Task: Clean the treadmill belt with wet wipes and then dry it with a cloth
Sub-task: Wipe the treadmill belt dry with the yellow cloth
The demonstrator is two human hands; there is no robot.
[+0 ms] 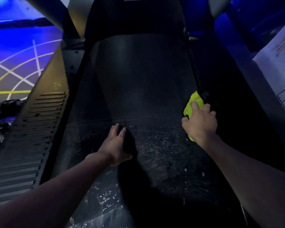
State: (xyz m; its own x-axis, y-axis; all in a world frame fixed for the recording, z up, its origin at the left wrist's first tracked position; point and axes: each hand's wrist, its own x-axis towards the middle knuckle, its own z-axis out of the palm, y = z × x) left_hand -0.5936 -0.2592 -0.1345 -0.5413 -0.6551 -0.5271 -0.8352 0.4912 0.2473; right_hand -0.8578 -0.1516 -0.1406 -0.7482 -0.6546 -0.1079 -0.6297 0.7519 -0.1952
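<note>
Pressing yellow cloth onto belt, right hand curled; left hand flat.

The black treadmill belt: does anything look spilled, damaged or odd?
Yes. The black textured treadmill belt shows shiny wet streaks and pale specks on its near part, while the far part looks matt. The right hand grips a yellow-green cloth.

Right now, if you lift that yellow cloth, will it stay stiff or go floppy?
Probably floppy: the yellow cloth is bunched into soft folds in the grip of the right hand. It likely weighs little, as it crumples up small. It may drag rather than slide, because the belt looks rough and wet.
</note>
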